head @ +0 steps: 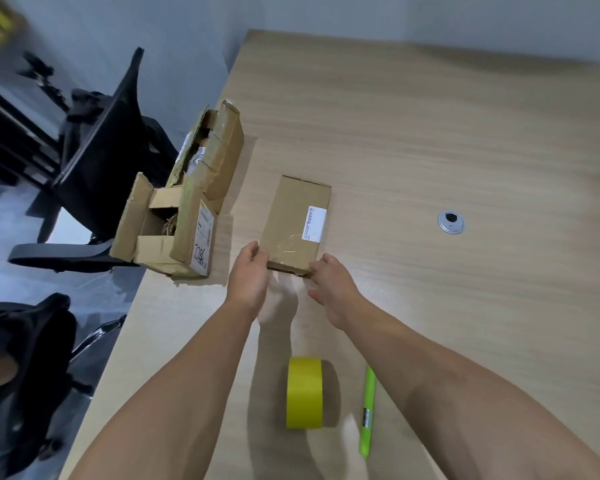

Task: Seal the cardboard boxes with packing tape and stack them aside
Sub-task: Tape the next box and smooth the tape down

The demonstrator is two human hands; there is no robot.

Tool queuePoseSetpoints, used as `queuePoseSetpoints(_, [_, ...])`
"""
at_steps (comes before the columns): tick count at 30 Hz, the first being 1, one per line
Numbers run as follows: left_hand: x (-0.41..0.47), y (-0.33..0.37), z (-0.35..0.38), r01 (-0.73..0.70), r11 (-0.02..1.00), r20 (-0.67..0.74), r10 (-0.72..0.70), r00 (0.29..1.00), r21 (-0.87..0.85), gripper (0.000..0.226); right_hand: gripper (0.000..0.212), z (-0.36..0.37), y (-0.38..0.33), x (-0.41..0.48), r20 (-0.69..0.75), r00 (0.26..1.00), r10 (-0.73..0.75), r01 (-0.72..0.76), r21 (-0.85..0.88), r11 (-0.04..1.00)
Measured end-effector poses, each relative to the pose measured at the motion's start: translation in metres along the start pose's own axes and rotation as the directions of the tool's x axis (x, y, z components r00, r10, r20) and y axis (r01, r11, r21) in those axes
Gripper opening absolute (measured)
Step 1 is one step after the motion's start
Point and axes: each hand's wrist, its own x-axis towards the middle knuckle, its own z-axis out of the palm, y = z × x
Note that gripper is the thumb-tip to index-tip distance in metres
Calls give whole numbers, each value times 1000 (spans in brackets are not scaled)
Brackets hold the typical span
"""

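Two tools are lying nearest on the pale wood-grain table (430,133): a yellow roll of packing tape (304,393) standing on its edge, and a slim lime-green cutter or pen (368,410) just beside it to the right, neither being touched. Beyond them, both hands are meeting the near end of a small flat brown cardboard box (293,220) lying closed in the middle of the table. The left hand (248,275) is pinching the near-left corner, thumb on top and fingers curling under the edge. The right hand (333,289) is touching the near-right corner with loosely extended fingers and gripping nothing firmly. A white printed label (314,224) is showing on the lid, and a glossy patch near the hands is looking like tape, though that is hard to tell. The person is probably positioning or checking this box rather than taping it. Next, one hand is going to have to come back for the roll while the other is pinning the flaps. Further left, a pile of torn, open brown cardboard boxes (184,216) is sitting at the table's edge, unsealed, with a black mesh office chair (101,161) standing behind.
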Motion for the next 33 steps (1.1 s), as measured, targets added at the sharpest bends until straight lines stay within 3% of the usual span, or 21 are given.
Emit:
queuePoseSetpoints(10, [-65, 7, 26, -76, 990, 47, 71, 996, 116, 41, 13, -55, 30, -43, -38, 998, -42, 46, 109, 993])
queuePoseSetpoints(13, [-93, 6, 39, -94, 988, 66, 87, 994, 118, 37, 24, -80, 43, -47, -55, 997, -47, 54, 126, 991])
queuePoseSetpoints(19, [-150, -11, 72, -94, 986, 102, 81, 992, 138, 15, 2, -128, 56, -86, -116, 988, -101, 110, 76, 991])
queuePoseSetpoints(23, [-187, -32, 104, -95, 987, 115, 80, 990, 132, 15, 18, -170, 82, -100, -123, 990, -75, 84, 62, 995])
queuePoseSetpoints(26, [-210, -54, 123, -60, 986, 138, 38, 990, 153, 11, 20, -198, 105, -108, -128, 990, -52, 61, 65, 996])
queuePoseSetpoints(29, [-230, -73, 137, -48, 979, 165, 14, 986, 200, 37, 15, -223, 129, -113, -166, 985, -38, 43, 25, 999])
queuePoseSetpoints(33, [-248, -97, 149, -4, 952, 176, -53, 983, 306, 39, 14, -248, 153, -121, -154, 987, -37, 22, -98, 995])
